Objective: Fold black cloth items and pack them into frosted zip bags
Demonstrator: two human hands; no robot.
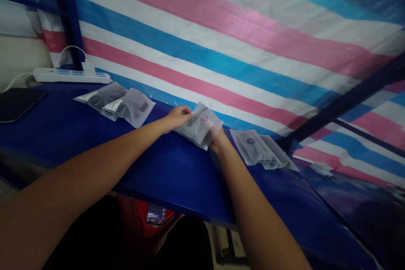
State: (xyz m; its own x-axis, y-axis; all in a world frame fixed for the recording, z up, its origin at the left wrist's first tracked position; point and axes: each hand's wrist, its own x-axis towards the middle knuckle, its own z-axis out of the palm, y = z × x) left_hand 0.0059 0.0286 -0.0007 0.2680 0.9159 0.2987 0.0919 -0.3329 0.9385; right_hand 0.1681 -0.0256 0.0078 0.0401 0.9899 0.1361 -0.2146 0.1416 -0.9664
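Observation:
A frosted plastic bag point(200, 125) with dark print is between my hands, above the blue table point(152, 164). My left hand point(179, 117) pinches its left edge. My right hand point(217, 138) is at its right end, with the fingers behind or inside the translucent plastic; their grip is hidden. To the left lie overlapping frosted bags point(134, 107) with dark contents and a white label. More frosted bags point(257, 149), one with a round dark mark, lie overlapping to the right.
A white power strip point(71, 76) with a plug and cable sits at the back left, near a dark flat device point(19, 103). Striped sheeting point(202, 50) hangs behind the table. A white plug-like item point(322, 168) lies at the right. Below the front edge is a red object point(142, 215).

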